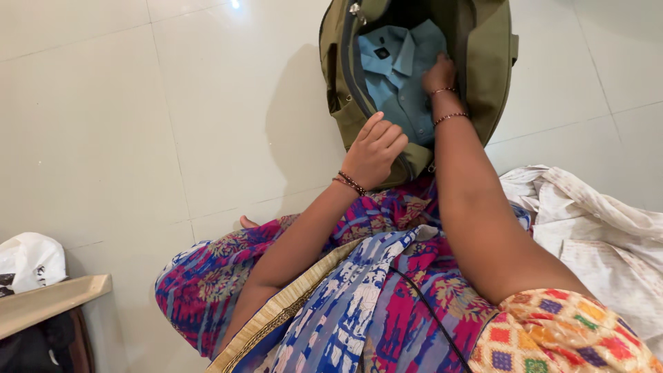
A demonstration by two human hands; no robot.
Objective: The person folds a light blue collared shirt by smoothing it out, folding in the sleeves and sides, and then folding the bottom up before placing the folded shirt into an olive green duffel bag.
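Head view: an olive-green bag (483, 62) stands open on the pale tiled floor (138, 103) at about twelve o'clock from the person's lap, its zip edge running down the left side of the opening. Inside lies a folded light-blue shirt (400, 76), collar toward the top of the picture.

The right hand (440, 74) reaches deep into the bag — it presses on the shirt's right edge, at roughly three o'clock of the garment, fingers curled down against the cloth; whether they pinch it or merely push I cannot tell. Two bead bracelets circle that wrist.

The left hand (375, 152) sits at the bag's near rim, about seven o'clock of the opening, fingers folded loosely over the edge of the fabric, gripping the rim.

The person sits on the floor in a bright patterned garment (373, 276) of pink, blue and white. At four o'clock lies a heap of cream-coloured cloth (594, 221); at eight o'clock, a white plastic bag (31, 259) beside a wooden ledge (48, 300).
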